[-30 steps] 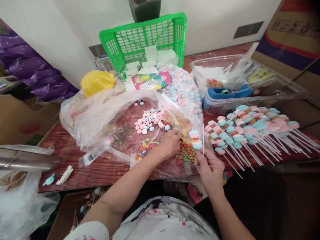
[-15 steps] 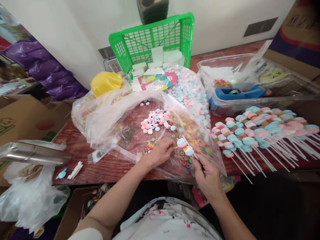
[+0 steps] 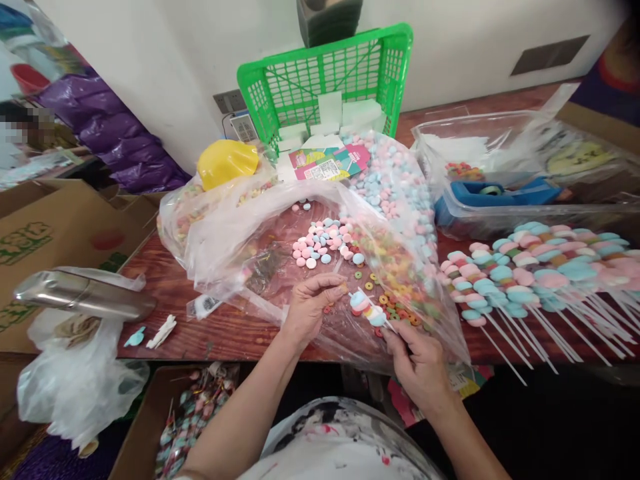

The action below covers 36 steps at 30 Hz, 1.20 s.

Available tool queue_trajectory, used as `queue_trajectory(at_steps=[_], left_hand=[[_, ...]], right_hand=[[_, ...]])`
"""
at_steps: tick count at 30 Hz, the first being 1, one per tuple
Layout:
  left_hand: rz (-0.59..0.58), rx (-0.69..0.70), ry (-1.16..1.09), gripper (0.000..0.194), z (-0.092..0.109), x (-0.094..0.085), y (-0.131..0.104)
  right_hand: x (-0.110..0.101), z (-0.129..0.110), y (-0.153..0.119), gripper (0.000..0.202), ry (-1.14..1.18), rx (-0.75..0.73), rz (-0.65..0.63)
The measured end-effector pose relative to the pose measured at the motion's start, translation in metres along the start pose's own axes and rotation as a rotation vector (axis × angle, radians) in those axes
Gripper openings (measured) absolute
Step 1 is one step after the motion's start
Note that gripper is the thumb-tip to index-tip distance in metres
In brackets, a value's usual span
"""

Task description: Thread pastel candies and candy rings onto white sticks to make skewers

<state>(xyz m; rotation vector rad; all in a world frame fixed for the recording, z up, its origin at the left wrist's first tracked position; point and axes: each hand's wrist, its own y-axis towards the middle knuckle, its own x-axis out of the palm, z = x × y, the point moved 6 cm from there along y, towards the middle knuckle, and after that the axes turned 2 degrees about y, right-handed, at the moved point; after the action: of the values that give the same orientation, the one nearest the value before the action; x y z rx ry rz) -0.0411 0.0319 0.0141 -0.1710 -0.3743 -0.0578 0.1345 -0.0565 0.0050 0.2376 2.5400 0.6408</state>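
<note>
One white stick threaded with a short stack of puffy pastel candies in pink, blue, white and yellow (image 3: 367,309) is the main thing here, held low over the near part of the dark red wood-grain tabletop (image 3: 193,343). The right hand (image 3: 420,365) has its fingers closed around the lower end of that stick, which tilts so the candies point up toward the other hand. The left hand (image 3: 309,310) is just beside the stick's tip, thumb and forefinger pinched together; whatever's between them, if anything, is too small to make out.

Right by the hands there's a scatter of small multicoloured ring candies (image 3: 396,311), and farther back a loose heap of round pink, blue and white candies (image 3: 323,241). Behind that heap, a clear plastic bag packed with pink and blue candies (image 3: 400,179) slumps across the tabletop. Over to the right lies a big row of loaded candy sticks (image 3: 537,263), stick ends toward the person. Beyond those sits a clear plastic tub (image 3: 530,219) with a blue tape dispenser (image 3: 520,193) in it. At the back there's a bright green slatted plastic crate (image 3: 323,61), and near the left edge a shiny steel flask (image 3: 87,295) lying on its side.
</note>
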Motion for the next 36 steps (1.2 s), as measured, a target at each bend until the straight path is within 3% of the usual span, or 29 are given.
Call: queue_trajectory(at_steps=[4,9,15,22,25,30,32,34,36], left_hand=[[-0.032,-0.084,-0.072,0.023,-0.006,0.006,-0.004],[-0.1,-0.094,-0.148,0.017,-0.014,0.01,-0.007],[-0.098,-0.148,-0.237,0.026,-0.02,0.009,-0.006],[-0.116,-0.157,-0.171,0.02,-0.018,0.008,-0.009],[-0.101,-0.075,-0.059,0.016,-0.015,0.006,-0.012],[-0.112,0.263,0.34,0.01,0.0,0.012,-0.023],[-0.083,0.332,0.402,0.009,0.002,0.014,-0.026],[-0.025,0.264,0.266,0.01,-0.003,0.011,-0.024],[0.011,0.105,0.023,0.012,-0.013,0.008,-0.019]], right_hand=[[-0.001,0.002,-0.002,0.013,-0.013,0.014,-0.001],[-0.003,0.002,-0.004,0.012,-0.072,0.003,-0.008],[-0.006,0.0,-0.003,0.012,-0.053,0.01,-0.019],[-0.005,0.001,-0.005,0.013,-0.052,-0.002,-0.052],[-0.005,0.002,-0.005,0.013,-0.101,0.006,-0.067],[-0.003,0.002,-0.005,0.017,-0.148,0.061,-0.042],[0.001,0.001,-0.006,0.019,-0.08,0.082,-0.043],[0.007,0.001,-0.007,0.021,0.043,0.133,-0.068],[0.013,0.004,-0.008,0.025,0.183,0.208,-0.104]])
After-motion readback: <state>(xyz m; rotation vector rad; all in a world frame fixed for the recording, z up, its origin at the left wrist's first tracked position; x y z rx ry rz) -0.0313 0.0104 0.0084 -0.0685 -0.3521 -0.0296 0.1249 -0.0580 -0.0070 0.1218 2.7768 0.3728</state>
